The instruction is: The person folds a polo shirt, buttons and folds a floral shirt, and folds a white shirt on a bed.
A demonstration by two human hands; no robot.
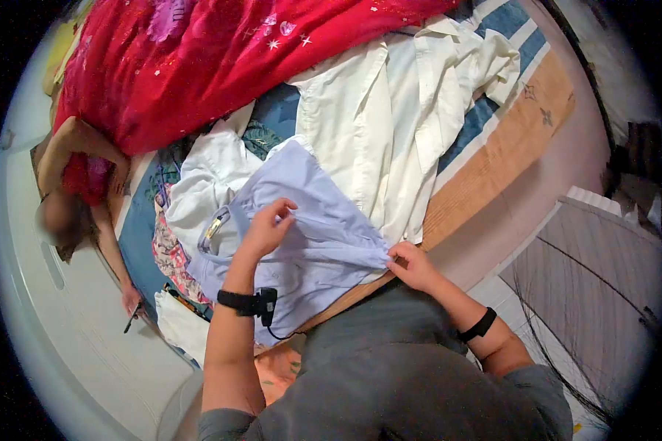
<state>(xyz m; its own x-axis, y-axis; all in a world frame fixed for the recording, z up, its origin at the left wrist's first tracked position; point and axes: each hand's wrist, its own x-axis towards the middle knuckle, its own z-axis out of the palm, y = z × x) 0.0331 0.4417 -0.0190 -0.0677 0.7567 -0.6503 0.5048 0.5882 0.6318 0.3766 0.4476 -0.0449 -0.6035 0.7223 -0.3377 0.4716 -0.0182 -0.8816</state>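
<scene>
A light blue collared shirt (309, 184) lies spread on the bed in front of me, its collar turned to the left. Over the middle of it hovers my left hand (267, 226), fingers loosely bent and apart, holding nothing I can see. My right hand (412, 264) pinches the shirt's right corner between thumb and fingers at the bed's near edge. Beyond the blue shirt is a cream-white garment (368, 125), laid out lengthwise. A crumpled white garment (206, 169) sits to the left, partly under the blue shirt.
A red patterned blanket (198, 66) covers the far side of the bed. At left a person (88, 169) lies on the bed, one hand holding a small dark object (132, 317). A floral cloth (168, 246) is near the collar. A grey cabinet (588, 272) stands at right.
</scene>
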